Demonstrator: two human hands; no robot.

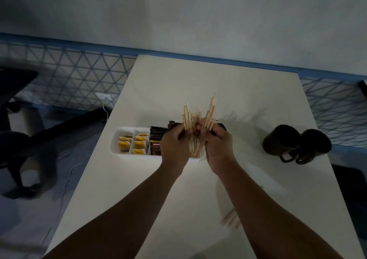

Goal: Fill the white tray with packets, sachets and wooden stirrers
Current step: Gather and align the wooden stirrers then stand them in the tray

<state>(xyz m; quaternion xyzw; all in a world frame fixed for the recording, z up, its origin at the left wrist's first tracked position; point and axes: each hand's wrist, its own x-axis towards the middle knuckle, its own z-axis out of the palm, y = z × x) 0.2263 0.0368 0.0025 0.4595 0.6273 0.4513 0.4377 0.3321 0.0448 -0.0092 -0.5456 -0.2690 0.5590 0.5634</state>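
Note:
A white tray [116, 142] lies on the white table [198, 83]. Its left compartments hold yellow tea sachets [131, 142]; black coffee packets [156, 141] fill the middle one. Over the tray's right end my left hand [174, 145] and my right hand [218, 147] together grip a bundle of wooden stirrers [198, 119], upright and fanned out, with the lower ends down in the tray. The tray's right end is hidden behind my hands. A few more stirrers [230, 220] lie loose on the table by my right forearm.
Two dark mugs [296, 143] lie on their sides at the table's right. A dark blue object [221, 124] shows behind my right hand. Left of the table are a dark chair [17, 119], a white cable and patterned flooring.

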